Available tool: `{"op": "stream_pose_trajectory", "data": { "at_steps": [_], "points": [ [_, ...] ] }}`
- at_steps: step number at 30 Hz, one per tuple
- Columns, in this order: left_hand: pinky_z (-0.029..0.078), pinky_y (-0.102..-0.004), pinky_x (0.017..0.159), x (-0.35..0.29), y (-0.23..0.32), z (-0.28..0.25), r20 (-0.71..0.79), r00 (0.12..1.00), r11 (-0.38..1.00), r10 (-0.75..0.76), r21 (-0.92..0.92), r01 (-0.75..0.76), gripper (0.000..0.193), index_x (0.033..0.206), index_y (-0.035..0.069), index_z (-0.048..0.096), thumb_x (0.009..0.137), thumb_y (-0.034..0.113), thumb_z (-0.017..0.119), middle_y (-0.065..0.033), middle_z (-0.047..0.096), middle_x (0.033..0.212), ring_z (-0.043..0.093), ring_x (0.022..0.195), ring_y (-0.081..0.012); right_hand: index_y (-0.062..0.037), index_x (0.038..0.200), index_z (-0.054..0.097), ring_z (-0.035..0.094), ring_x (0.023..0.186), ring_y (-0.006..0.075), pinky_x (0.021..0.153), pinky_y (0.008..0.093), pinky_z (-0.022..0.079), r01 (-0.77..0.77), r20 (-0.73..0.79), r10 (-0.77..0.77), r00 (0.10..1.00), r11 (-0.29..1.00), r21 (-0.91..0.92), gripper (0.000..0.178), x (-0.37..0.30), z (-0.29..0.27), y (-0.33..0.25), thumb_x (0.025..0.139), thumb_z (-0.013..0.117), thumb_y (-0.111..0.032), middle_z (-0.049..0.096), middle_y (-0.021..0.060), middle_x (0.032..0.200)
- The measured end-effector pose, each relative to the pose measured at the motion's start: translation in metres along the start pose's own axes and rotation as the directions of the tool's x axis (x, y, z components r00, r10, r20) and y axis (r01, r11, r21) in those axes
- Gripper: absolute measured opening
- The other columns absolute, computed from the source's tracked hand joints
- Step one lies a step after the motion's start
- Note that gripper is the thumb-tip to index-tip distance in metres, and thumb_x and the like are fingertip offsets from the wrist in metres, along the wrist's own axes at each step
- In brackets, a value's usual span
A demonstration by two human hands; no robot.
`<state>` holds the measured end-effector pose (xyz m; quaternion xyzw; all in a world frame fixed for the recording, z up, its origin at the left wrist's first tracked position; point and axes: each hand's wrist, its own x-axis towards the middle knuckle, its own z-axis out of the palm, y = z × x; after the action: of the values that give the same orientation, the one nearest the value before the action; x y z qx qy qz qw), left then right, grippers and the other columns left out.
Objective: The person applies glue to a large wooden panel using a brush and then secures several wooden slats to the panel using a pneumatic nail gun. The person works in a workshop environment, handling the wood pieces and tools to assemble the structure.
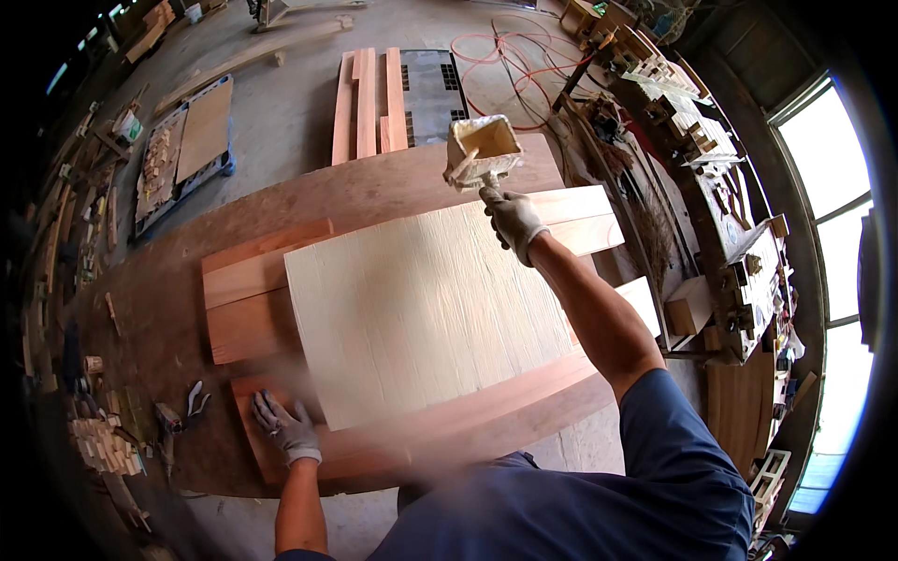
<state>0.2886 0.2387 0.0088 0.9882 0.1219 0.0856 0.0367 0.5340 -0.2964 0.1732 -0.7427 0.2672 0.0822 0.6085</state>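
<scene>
My right hand [514, 223], in a whitish glove, is closed around the handle of a square pot [484, 148] crusted with a pale coating. A stick-like piece shows inside the pot, which is held above the far edge of a large panel [421, 309]. Streaky cream-coloured coating covers that panel, and it rests across several reddish wooden boards [245, 327]. At the lower left, my gloved left hand [286, 428] lies with fingers stretched out on the left end of the nearest board [468, 397]. Nothing shows in that hand.
Everything lies on a wide brown worktable [159, 290]. Pliers [197, 399] and small wood blocks [105, 445] are at its left. Beyond it are stacked planks [367, 103], a red hose [510, 61] and a pallet [187, 150]. A cluttered bench [697, 140] runs along the right.
</scene>
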Motion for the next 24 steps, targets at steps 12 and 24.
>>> {"op": "stream_pose_trajectory", "data": {
  "at_steps": [12, 24],
  "points": [
    [0.028, -0.0563, 0.128, -0.006, 0.016, -0.018, 0.054, 0.997, 0.998, -0.052, 0.022, 0.051, 0.074, 0.157, -0.004, 0.042, 0.102, 0.039, 0.066, -0.0248, 0.036, 0.165, 0.031, 0.154, -0.0453, -0.0066, 0.089, 0.059, 0.046, 0.05, 0.01, 0.042, 0.032, 0.038, -0.125, 0.11, 0.133, 0.985, 0.989, -0.073, 0.046, -0.128, 0.058, 0.048, 0.103, 0.066, -0.05, 0.052, -0.0009, 0.066],
    [0.023, -0.0592, 0.129, -0.009, 0.001, -0.017, 0.125, 0.987, 0.992, -0.096, -0.066, 0.105, 0.081, 0.16, -0.004, 0.037, 0.098, 0.039, 0.069, -0.0276, 0.031, 0.167, 0.025, 0.156, -0.0482, -0.0044, 0.092, 0.064, 0.052, 0.063, 0.0108, 0.057, 0.0329, 0.044, -0.027, 0.187, 0.022, 0.982, 0.999, 0.027, 0.042, -0.128, 0.127, 0.018, 0.104, 0.065, -0.044, 0.057, 0.0003, 0.069]
  ]
}}
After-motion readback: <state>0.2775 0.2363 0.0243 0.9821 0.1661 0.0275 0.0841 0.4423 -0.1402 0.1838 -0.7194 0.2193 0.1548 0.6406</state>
